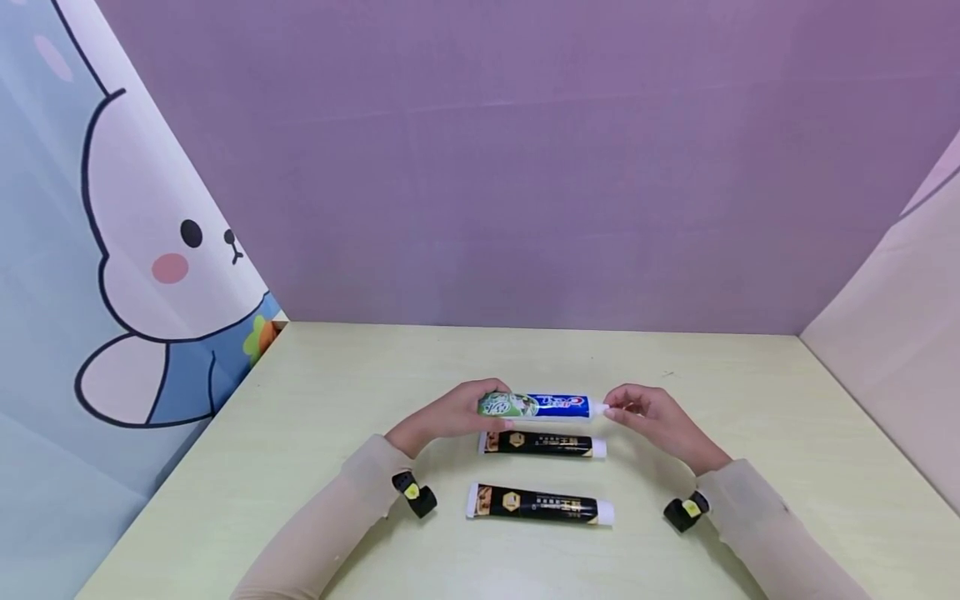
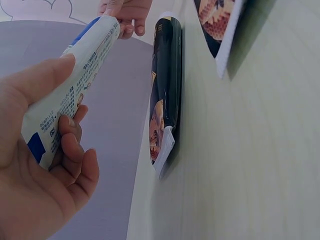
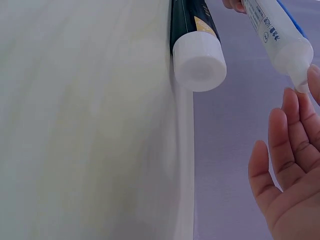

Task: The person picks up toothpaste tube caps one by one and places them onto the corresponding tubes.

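Observation:
A white, blue and green toothpaste tube (image 1: pixel 562 407) is held up off the table, lying crosswise. My left hand (image 1: pixel 453 410) grips its flat tail end, thumb on the near side and fingers curled round it in the left wrist view. At the other end, my right hand (image 1: pixel 663 423) pinches the narrow white tip (image 3: pixel 300 80) between thumb and fingertips. Whether that tip is a cap or a bare nozzle, I cannot tell. Just nearer than the held tube lies a black toothpaste tube (image 1: pixel 543 444) with a white cap. A second black toothpaste tube (image 1: pixel 536 505) lies closer to me.
The pale wooden table (image 1: pixel 360 367) ends at a purple backdrop (image 1: pixel 525 167). A cartoon-printed curtain (image 1: pixel 45 275) hangs at the left, and a pale panel (image 1: pixel 900 350) borders the right side. Both wrists wear small black cameras (image 1: pixel 414 493).

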`<action>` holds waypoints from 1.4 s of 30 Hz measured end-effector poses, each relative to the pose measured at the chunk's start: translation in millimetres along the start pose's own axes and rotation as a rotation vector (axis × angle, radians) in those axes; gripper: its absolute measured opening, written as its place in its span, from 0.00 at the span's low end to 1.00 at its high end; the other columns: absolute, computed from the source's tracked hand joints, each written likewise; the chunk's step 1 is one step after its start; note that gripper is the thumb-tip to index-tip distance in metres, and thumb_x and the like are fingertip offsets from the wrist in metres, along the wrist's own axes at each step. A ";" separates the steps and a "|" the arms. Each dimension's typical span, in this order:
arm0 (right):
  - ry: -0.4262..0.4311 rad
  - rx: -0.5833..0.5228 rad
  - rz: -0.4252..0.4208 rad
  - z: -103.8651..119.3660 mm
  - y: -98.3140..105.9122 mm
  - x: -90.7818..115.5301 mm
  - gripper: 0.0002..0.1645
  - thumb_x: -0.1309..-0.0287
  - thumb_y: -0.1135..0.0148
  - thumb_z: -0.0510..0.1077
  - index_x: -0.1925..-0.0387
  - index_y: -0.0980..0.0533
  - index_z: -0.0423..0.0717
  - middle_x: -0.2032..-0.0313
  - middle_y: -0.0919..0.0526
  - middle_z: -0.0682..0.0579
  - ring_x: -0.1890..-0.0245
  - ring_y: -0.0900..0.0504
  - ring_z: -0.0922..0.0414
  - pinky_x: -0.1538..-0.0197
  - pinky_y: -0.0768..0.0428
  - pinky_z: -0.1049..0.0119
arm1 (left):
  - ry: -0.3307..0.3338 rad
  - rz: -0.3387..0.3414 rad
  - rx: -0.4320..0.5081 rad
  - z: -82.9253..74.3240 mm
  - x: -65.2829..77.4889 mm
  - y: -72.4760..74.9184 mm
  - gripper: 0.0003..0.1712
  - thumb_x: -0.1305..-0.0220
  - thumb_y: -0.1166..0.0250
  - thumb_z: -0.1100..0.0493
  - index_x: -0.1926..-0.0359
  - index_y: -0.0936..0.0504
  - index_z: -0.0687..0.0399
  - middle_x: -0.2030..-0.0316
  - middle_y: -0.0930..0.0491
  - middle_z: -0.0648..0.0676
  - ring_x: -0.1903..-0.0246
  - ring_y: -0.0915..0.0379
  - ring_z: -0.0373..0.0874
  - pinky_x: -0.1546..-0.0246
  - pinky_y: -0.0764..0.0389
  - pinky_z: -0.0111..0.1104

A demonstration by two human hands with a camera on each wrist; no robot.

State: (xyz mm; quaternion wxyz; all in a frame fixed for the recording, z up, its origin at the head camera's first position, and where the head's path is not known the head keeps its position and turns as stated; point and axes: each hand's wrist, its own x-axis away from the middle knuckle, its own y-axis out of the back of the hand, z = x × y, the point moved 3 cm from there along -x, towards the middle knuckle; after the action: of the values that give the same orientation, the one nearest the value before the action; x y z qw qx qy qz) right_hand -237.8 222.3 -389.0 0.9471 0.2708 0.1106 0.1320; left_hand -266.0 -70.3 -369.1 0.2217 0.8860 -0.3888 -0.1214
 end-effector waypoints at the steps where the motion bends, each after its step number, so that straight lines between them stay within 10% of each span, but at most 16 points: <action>1: 0.000 0.000 -0.001 0.0 0.0 0.0 0.10 0.39 0.40 0.43 0.61 0.23 0.40 0.63 0.19 0.47 0.64 0.24 0.58 0.60 0.24 0.69 | 0.000 -0.001 -0.003 -0.7 0.1 0.2 0.17 0.40 0.36 0.64 0.50 0.27 0.63 0.60 0.23 0.55 0.66 0.27 0.38 0.65 0.24 0.30; 11: -0.013 0.010 -0.042 1.8 0.3 1.3 0.10 0.40 0.38 0.44 0.61 0.22 0.41 0.63 0.18 0.49 0.63 0.22 0.57 0.59 0.23 0.70 | 0.008 -0.009 -0.029 26.6 -9.7 -1.4 0.19 0.39 0.36 0.62 0.48 0.28 0.60 0.58 0.23 0.53 0.64 0.27 0.38 0.64 0.24 0.31; 33: -0.008 0.037 -0.133 7.9 -1.3 0.5 0.10 0.47 0.32 0.44 0.64 0.18 0.43 0.63 0.15 0.49 0.65 0.22 0.63 0.62 0.23 0.69 | 0.013 -0.015 -0.017 25.1 -8.6 0.8 0.18 0.40 0.34 0.59 0.50 0.27 0.56 0.58 0.23 0.53 0.63 0.27 0.41 0.63 0.23 0.33; 42: -0.028 0.101 -0.167 8.4 -0.1 -0.7 0.08 0.48 0.31 0.43 0.66 0.17 0.44 0.63 0.14 0.50 0.57 0.20 0.53 0.48 0.29 0.45 | 0.008 -0.014 0.003 26.1 -9.6 0.4 0.18 0.40 0.35 0.59 0.50 0.27 0.57 0.59 0.23 0.53 0.65 0.26 0.41 0.64 0.23 0.33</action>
State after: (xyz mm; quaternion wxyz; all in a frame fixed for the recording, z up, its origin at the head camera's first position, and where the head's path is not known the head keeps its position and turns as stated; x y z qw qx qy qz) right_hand -236.0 217.9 -382.0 0.9414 0.3100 0.1260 0.0430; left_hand -282.8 -71.1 -391.3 0.2210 0.8896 -0.3817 -0.1186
